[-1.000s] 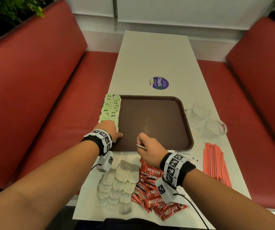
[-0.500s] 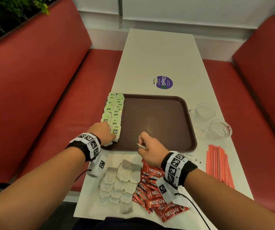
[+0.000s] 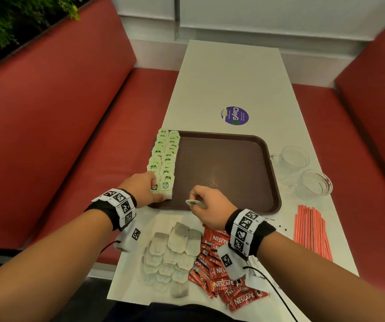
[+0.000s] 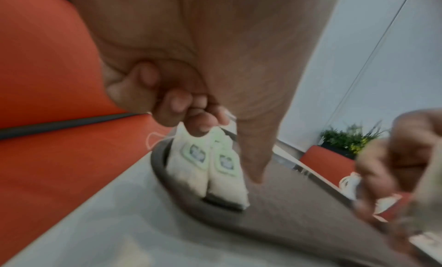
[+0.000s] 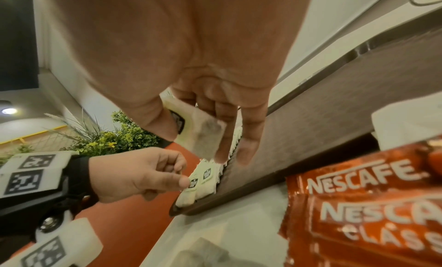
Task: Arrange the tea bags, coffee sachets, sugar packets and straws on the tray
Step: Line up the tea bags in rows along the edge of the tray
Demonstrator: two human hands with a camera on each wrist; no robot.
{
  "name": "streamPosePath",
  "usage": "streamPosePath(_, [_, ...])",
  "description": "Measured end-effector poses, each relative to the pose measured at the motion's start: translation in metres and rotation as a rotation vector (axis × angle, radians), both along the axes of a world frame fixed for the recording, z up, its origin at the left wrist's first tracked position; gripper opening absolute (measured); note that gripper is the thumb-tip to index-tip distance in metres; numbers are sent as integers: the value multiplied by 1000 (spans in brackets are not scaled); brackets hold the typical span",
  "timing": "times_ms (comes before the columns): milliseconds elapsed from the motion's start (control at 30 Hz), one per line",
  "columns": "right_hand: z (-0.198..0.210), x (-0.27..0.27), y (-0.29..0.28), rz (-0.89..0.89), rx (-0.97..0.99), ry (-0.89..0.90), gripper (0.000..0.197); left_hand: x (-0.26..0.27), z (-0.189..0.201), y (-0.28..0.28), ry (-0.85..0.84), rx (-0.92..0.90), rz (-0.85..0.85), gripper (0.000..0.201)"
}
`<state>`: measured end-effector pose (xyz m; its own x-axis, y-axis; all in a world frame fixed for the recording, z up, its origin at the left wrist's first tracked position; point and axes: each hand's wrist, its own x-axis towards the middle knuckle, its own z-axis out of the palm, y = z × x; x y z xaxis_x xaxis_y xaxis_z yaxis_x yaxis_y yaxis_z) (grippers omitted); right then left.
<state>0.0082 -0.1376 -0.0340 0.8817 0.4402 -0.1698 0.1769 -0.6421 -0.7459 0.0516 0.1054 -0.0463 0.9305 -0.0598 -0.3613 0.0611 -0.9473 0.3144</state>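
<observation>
A brown tray (image 3: 224, 173) lies mid-table with two rows of green-tagged tea bags (image 3: 166, 156) along its left edge. My left hand (image 3: 154, 185) is at the near end of the left row. Its curled fingers (image 4: 203, 123) and thumb (image 5: 183, 181) pinch the top of the nearest tea bag (image 5: 189, 188). My right hand (image 3: 194, 201) hovers over the tray's near rim, holding a tea bag (image 5: 205, 137) between thumb and fingers. Loose tea bags (image 3: 173, 252), red Nescafe sachets (image 3: 219, 275) and red straws (image 3: 312, 231) lie on the table (image 3: 228, 77).
Two glass cups (image 3: 291, 159) (image 3: 314, 184) stand right of the tray. A purple sticker (image 3: 234, 116) is on the table beyond it. Red bench seats (image 3: 82, 135) flank the table on both sides.
My left hand has shifted slightly left, from the right row's near end to the left row's near end. The right hand has stayed over the tray's near rim.
</observation>
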Motion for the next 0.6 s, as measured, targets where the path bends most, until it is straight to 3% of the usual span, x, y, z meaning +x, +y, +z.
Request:
streamPosePath(100, [-2, 6, 3, 14, 7, -121, 12, -9, 18, -9, -11, -336, -123, 44])
streamPosePath(200, [-2, 10, 7, -3, 67, -109, 7, -20, 38, -25, -28, -473, -251, 27])
streamPosePath(367, [-4, 12, 10, -61, 125, -37, 13, -18, 34, -28, -87, -421, -230, 8])
streamPosePath(467, [-8, 5, 9, -58, 173, 51, 34, -12, 22, -19, -142, -338, -79, 12])
streamPosePath(600, [-9, -5, 8, 183, -60, 61, 42, -5, 7, -9, -105, -236, 135, 16])
